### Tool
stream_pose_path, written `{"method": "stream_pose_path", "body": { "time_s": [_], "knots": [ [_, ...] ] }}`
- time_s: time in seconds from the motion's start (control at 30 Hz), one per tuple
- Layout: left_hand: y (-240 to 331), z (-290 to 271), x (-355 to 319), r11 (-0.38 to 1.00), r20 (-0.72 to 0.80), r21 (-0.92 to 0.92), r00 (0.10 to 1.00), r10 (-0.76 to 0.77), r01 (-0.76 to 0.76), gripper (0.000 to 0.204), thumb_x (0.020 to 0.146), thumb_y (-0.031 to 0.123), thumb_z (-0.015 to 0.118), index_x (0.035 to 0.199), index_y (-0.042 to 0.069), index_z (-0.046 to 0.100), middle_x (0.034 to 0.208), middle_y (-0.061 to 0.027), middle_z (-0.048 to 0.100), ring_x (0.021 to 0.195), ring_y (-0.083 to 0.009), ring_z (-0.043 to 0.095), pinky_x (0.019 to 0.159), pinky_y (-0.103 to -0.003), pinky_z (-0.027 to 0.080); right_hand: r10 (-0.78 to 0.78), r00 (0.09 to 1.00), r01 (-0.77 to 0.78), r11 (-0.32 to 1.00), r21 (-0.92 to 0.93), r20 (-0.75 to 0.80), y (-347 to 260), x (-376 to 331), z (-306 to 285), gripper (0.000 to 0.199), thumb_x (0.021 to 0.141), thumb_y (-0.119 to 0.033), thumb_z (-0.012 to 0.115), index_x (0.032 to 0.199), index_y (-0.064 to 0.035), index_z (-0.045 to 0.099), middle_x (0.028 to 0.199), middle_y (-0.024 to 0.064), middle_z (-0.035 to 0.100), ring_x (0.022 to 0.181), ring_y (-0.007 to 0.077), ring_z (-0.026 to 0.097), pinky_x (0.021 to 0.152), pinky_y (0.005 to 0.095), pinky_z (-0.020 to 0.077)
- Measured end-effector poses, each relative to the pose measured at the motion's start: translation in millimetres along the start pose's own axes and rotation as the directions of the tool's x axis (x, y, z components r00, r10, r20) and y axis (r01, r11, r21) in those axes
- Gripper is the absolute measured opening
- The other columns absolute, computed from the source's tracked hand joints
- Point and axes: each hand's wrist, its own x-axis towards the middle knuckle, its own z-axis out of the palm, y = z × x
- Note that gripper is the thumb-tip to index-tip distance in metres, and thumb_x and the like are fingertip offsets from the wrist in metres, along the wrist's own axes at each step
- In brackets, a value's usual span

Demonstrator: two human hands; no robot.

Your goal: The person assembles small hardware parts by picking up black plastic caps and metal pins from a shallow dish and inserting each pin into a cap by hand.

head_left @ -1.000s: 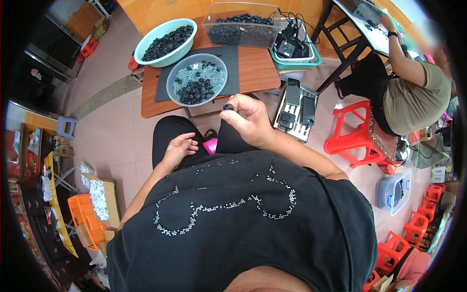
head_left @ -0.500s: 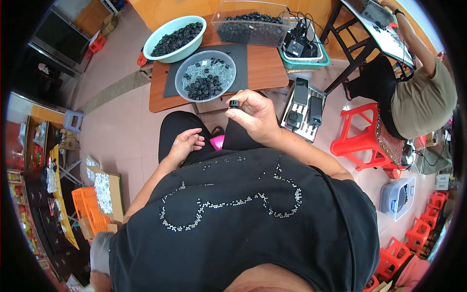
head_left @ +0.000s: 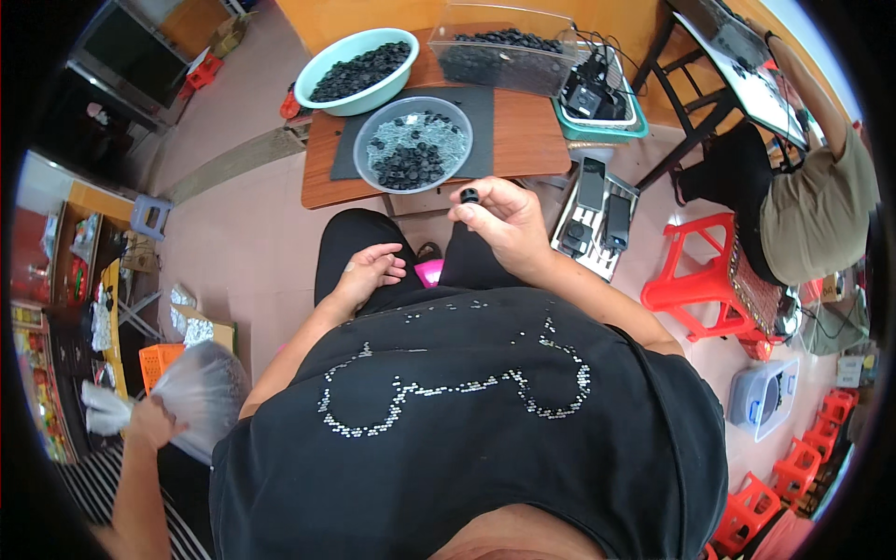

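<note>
Dark phone screens beside table

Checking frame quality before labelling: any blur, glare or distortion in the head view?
Head view: strong fisheye bending with a black rim; even daylight, no harsh glare; the small black ring-shaped part in the right hand is sharp; the crinkled clear plastic bag at lower left looks blurred.

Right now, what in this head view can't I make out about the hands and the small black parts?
- Small black part in the right hand: too small to tell its kind.
- Left hand on the thigh: palm side hidden, so whether it holds anything is unclear.
- Pink thing between the knees: mostly hidden by the legs.
- Clear bin: top cut off by the rim.
</note>
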Motion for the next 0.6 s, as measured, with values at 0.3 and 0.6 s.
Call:
{"method": "stream_pose_path", "body": {
  "time_s": [0.3, 0.6],
  "knots": [
    [-5.2, 1.0, -5.4, 0.999, -0.02, 0.039, 1.0, 0.009, -0.009, 0.032, 0.094, 0.009, 0.046, 0.124, 0.002, 0.052, 0.1, -0.0091, 0.062, 0.085, -0.0152, 0.062, 0.076, -0.027, 0.053, 0.255, 0.958, -0.222, 0.949, -0.224, 0.13, 33.6, -1.9, -3.1, 0.01, 0.087, -0.01, 0.062, 0.088, -0.0002, 0.062, 0.078, -0.0009, 0.061, 0.073, 0.0057, 0.057, 0.066, 0.0228, 0.0466],
    [-7.7, -2.8, 0.8, 0.992, 0.009, 0.104, 0.997, 0.07, -0.071, 0.031, 0.095, 0.011, 0.044, 0.123, 0.001, 0.053, 0.101, -0.0122, 0.062, 0.087, -0.0179, 0.063, 0.076, -0.029, 0.054, 0.549, 0.835, -0.492, 0.78, -0.386, 0.046, 66.1, -1.9, -19.9, 0.014, 0.083, -0.013, 0.065, 0.092, -0.0022, 0.065, 0.072, -0.0016, 0.061, 0.065, 0.0048, 0.054, 0.057, 0.0208, 0.0413]
  ]
}}
